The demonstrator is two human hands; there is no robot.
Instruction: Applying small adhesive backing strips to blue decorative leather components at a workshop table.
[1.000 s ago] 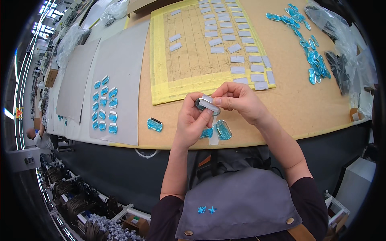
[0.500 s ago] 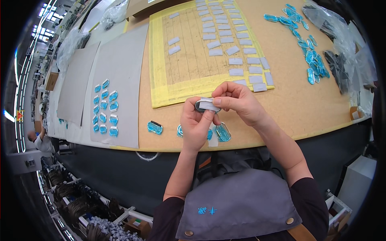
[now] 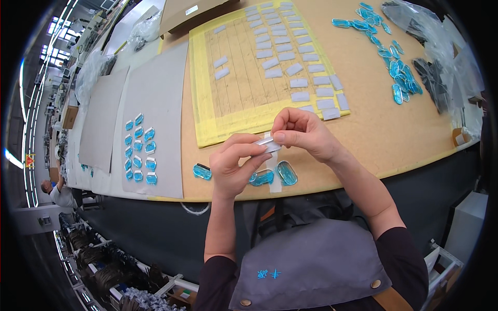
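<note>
In front of my body, both hands meet over a small oval piece wrapped by a pale grey strip (image 3: 268, 145). My left hand (image 3: 231, 161) pinches its left end between thumb and fingers. At the strip's other end, my right hand (image 3: 308, 137) has thumb and forefinger pressed together, the remaining fingers curled. Just below lie blue oval gel-like pieces with clear rims, one blue piece (image 3: 287, 173) right of a whitish tape strip (image 3: 275, 185). Left of my left hand rests a blue piece with a dark top edge (image 3: 202, 171).
A yellow-edged board (image 3: 205, 132) carries rows of pale grey strips (image 3: 300, 97). On a grey sheet (image 3: 163, 103) at left sit rows of blue pieces (image 3: 151, 164) with white edges. More blue pieces (image 3: 399, 78) are heaped at right near plastic bags (image 3: 415, 23). A person (image 3: 57, 192) stands far left.
The held piece has been tilted, so its flat face and dark end no longer show. My left hand has shifted left, its fingers now over the strip.
</note>
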